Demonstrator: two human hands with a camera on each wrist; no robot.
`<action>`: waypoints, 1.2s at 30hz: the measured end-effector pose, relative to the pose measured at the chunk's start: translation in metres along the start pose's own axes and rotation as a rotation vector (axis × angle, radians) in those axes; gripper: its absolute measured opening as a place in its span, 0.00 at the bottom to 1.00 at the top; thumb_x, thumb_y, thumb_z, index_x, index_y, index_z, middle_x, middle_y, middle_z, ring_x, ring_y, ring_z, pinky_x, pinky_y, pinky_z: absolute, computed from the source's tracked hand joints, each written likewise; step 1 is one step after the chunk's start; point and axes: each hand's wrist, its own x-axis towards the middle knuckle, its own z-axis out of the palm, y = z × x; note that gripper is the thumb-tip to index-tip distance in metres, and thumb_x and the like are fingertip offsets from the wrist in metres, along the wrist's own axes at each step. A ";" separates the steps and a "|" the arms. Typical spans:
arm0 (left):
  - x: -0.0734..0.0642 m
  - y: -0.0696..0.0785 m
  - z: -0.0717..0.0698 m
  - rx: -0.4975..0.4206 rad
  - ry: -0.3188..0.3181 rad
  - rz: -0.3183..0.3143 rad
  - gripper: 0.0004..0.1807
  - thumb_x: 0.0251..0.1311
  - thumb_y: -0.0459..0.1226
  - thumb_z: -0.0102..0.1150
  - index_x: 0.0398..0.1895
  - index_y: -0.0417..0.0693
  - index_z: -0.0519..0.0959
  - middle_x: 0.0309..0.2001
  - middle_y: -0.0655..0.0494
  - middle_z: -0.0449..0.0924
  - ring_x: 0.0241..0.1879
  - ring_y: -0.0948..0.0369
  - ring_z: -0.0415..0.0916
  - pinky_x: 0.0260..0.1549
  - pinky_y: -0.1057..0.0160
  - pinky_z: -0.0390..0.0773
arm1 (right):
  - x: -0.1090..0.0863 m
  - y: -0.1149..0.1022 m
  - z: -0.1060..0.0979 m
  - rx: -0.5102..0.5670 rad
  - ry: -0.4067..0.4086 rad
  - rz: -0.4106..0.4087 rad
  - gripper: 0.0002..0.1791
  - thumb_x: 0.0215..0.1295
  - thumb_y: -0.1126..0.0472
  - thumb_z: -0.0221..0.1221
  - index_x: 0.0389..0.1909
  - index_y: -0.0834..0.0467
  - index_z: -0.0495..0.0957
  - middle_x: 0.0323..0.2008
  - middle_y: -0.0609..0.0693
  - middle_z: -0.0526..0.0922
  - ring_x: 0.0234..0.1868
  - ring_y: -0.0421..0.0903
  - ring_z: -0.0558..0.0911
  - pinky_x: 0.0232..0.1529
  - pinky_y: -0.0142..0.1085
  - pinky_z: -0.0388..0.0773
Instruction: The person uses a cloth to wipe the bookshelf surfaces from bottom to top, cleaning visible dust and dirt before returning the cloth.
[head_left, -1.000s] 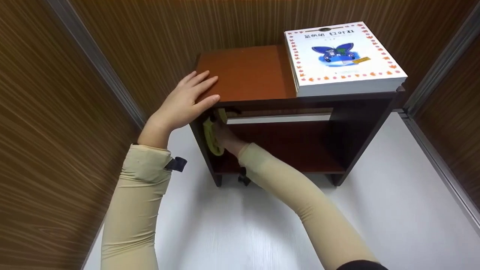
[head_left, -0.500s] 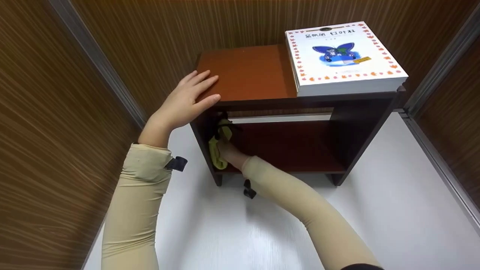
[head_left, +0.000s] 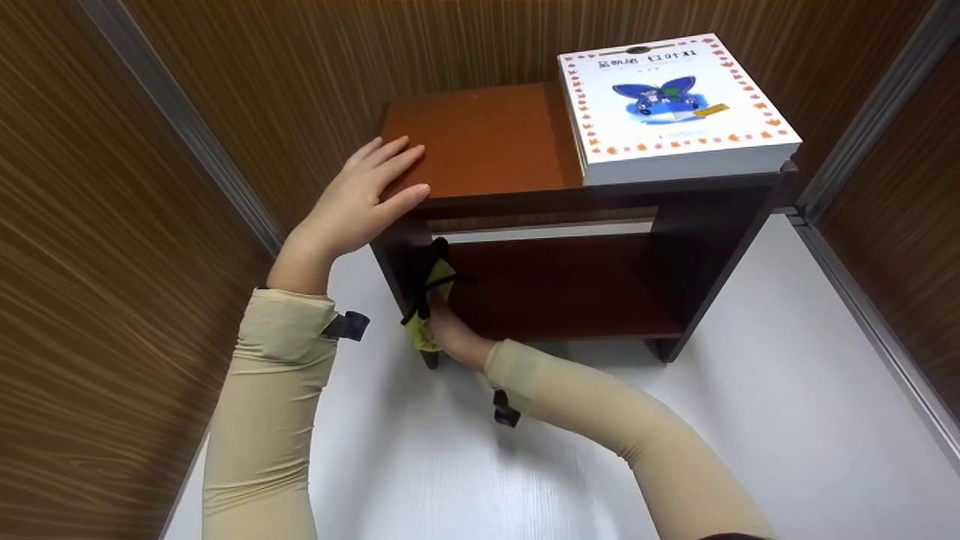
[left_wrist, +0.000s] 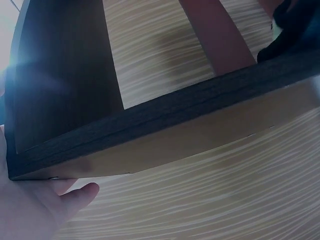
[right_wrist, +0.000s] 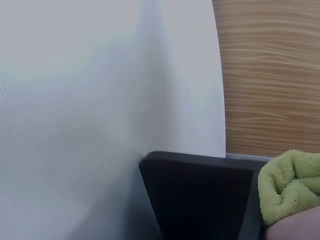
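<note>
A small brown shelf unit (head_left: 480, 142) stands on a white surface. My left hand (head_left: 341, 206) rests on the left end of its top, fingers spread and thumb along the front edge; part of that hand (left_wrist: 35, 210) shows in the left wrist view. Low inside the unit, my right hand (head_left: 454, 334) holds a yellow-green towel (right_wrist: 285, 192) against the front edge of the left side panel (right_wrist: 200, 195). The towel looks fluffy and folded. Black pieces (head_left: 437, 251) lie around it, too dark to identify. The right fingertips are mostly hidden.
A stack of white books (head_left: 675, 112) with a butterfly cover lies on the right half of the top. The lower shelf board (head_left: 562, 289) spans the unit. Wood-grain walls (head_left: 480, 45) stand behind and at both sides.
My right hand has moved down and forward along the left side panel with the towel, from inside to its lower front edge. The left hand has stayed on the top. The head view has shifted slightly.
</note>
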 end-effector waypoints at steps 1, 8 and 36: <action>0.000 0.000 0.000 0.000 0.003 0.000 0.34 0.64 0.58 0.45 0.70 0.55 0.61 0.71 0.53 0.53 0.71 0.53 0.40 0.66 0.52 0.43 | -0.014 -0.016 0.000 -0.007 0.004 0.010 0.19 0.74 0.55 0.31 0.39 0.61 0.68 0.31 0.48 0.70 0.35 0.39 0.69 0.42 0.28 0.66; 0.000 -0.002 0.002 -0.018 0.004 0.000 0.34 0.64 0.57 0.45 0.70 0.54 0.61 0.71 0.53 0.54 0.71 0.53 0.40 0.66 0.52 0.43 | -0.048 -0.059 0.001 -0.052 0.134 -0.067 0.21 0.76 0.51 0.32 0.39 0.59 0.71 0.29 0.43 0.69 0.31 0.36 0.68 0.37 0.27 0.68; 0.007 0.003 0.009 -0.046 0.026 0.042 0.33 0.64 0.55 0.48 0.69 0.51 0.62 0.69 0.51 0.56 0.71 0.53 0.42 0.66 0.55 0.43 | -0.074 -0.176 -0.004 0.009 0.207 -0.416 0.21 0.74 0.64 0.34 0.61 0.70 0.62 0.60 0.62 0.65 0.63 0.48 0.63 0.62 0.29 0.55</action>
